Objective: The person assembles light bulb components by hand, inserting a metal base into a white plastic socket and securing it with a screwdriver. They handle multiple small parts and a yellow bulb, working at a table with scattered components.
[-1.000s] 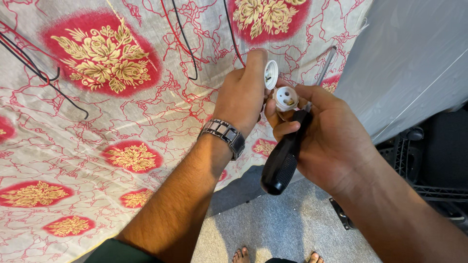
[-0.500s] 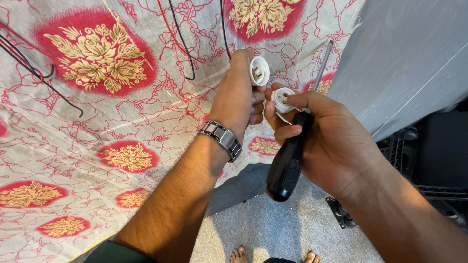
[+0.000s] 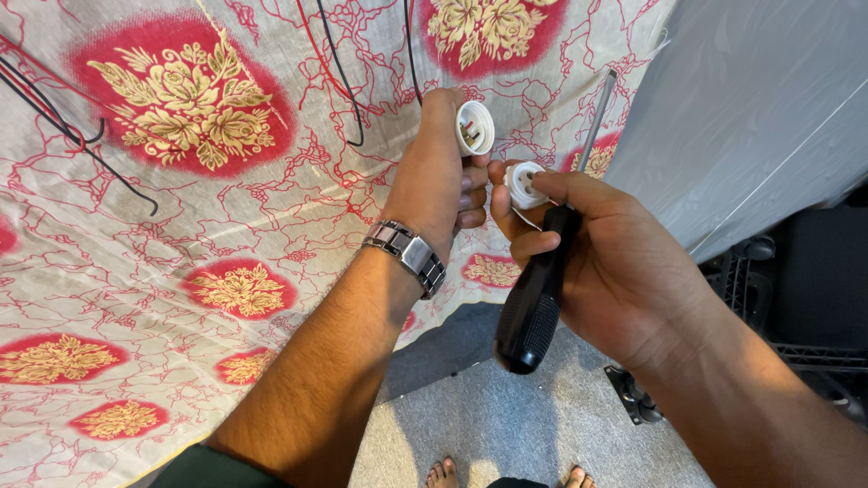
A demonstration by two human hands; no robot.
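My left hand [image 3: 438,181], with a metal wristwatch [image 3: 407,255] on its wrist, grips a white round socket shell [image 3: 474,127] whose open end shows metal contacts. My right hand [image 3: 606,253] pinches a small white round inner piece [image 3: 524,183] between thumb and fingers. The same hand also holds a screwdriver with a black handle [image 3: 535,294] and a steel shaft [image 3: 597,117] pointing up. The two white parts sit a short gap apart, not touching.
A cloth with red and gold flowers [image 3: 181,181] covers the surface under my hands. Red and black wires [image 3: 339,72] lie across it. A white sheet [image 3: 759,108] hangs at right. Grey carpet [image 3: 506,425], my bare toes and a black wheeled frame [image 3: 750,280] are below.
My left hand has lifted the white shell up and away from the small piece in my right hand. The two parts were close together a second ago.
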